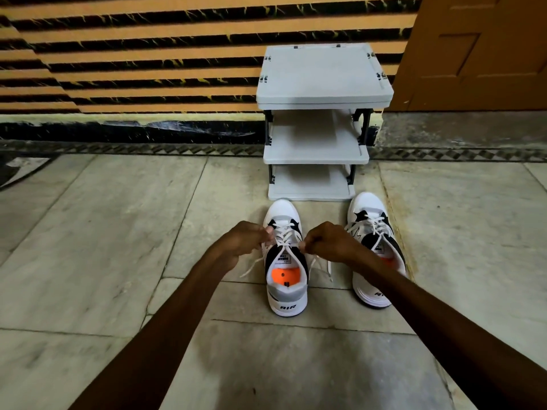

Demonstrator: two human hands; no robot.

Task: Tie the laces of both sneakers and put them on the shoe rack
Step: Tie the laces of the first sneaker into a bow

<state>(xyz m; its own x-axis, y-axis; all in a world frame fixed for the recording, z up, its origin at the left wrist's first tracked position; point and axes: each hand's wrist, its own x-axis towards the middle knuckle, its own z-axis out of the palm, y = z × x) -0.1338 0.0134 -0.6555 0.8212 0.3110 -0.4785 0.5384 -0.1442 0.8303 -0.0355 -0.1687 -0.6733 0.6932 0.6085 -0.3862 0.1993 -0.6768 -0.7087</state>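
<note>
Two white-and-black sneakers with orange insoles stand on the floor, heels toward me. The left sneaker (286, 294) is between my hands. My left hand (241, 241) pinches one white lace at the shoe's left side, and my right hand (331, 242) pinches the other lace at its right side. Loose lace ends (251, 266) trail down on both sides of the shoe. The right sneaker (370, 223) stands apart to the right, its heel partly hidden by my right forearm; its laces look loose. A grey three-tier shoe rack (322, 75) stands just beyond the toes, shelves bare.
The rack backs against a striped orange-and-black wall (133, 54). A brown wooden door (479, 51) is at the upper right. Pale stone floor tiles (88, 232) spread to the left and right of the shoes.
</note>
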